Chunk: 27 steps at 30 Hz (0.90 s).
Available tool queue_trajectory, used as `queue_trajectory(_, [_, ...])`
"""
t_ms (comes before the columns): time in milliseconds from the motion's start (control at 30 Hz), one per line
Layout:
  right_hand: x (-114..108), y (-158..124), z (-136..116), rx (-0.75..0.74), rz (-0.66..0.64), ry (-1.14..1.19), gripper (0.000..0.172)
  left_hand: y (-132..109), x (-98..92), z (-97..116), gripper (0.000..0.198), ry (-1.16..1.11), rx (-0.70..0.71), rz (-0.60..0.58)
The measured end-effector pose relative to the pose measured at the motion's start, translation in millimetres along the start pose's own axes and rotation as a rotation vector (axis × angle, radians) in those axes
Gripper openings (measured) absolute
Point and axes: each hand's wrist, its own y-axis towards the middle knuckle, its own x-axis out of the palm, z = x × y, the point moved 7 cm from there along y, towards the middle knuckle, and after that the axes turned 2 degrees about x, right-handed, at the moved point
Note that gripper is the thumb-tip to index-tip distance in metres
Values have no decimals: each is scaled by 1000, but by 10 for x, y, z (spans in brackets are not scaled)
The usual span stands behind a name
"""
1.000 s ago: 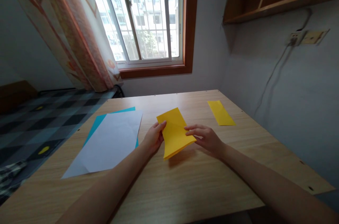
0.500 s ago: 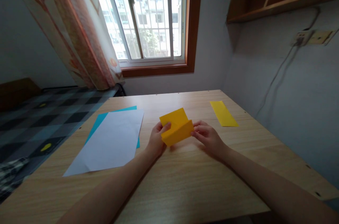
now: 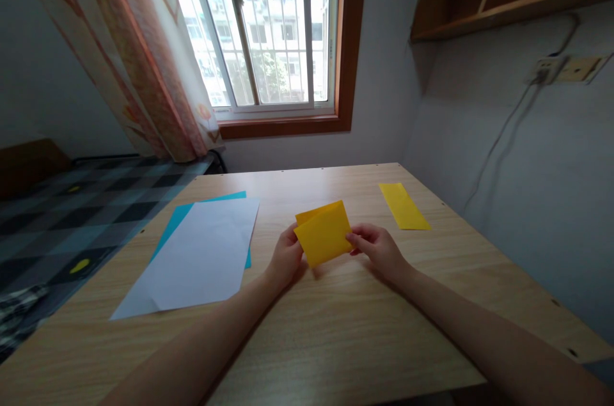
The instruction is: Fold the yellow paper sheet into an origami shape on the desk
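A folded sheet of yellow paper (image 3: 324,234) is held a little above the table, its front flap covering most of the layer behind. My left hand (image 3: 286,254) grips its left side; the fingertips are partly hidden by the paper. On the opposite side, my right hand (image 3: 377,246) pinches the right edge between thumb and fingers. The upper left corners of the two layers stand slightly apart.
On the table (image 3: 364,335), a white sheet (image 3: 201,252) overlaps a blue sheet (image 3: 173,227) at the left. A yellow paper strip (image 3: 404,206) lies at the right. Beyond are a bed (image 3: 119,192), a curtain (image 3: 144,61) and a wall shelf (image 3: 518,16).
The front flap of the yellow paper has swung up over the rear layer, hiding most of it and my left thumb. My right hand has stayed at the right edge.
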Motion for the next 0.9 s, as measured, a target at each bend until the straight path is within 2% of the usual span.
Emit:
queue_trajectory(133, [-11,-1,9,15,12,18,31,35,-80,-52,33,71,-6,36])
queue_trajectory(300, [-61,17,22,13,61,24,34,77,-76,-104,68,-31,-131,5])
queue_trajectory(400, [-82,25,31,5,86,15,35,74,-21,-53,76,-70,-140,-51])
queue_trajectory(467, [-83,30,27,-14,83,-1,34,60,9,-29,74,-84,-140,-78])
queue_trajectory(633, [-89,37,-8,-83,83,-63,28,31,36,-20,48,-48,-104,-78])
queue_trajectory(800, [-58,21,-26,-76,51,-104,27,39,-5,-22,40,-6,-75,7])
queue_trajectory(900, [-39,11,3,-24,36,-51,37,36,-30,-7,40,22,-69,54])
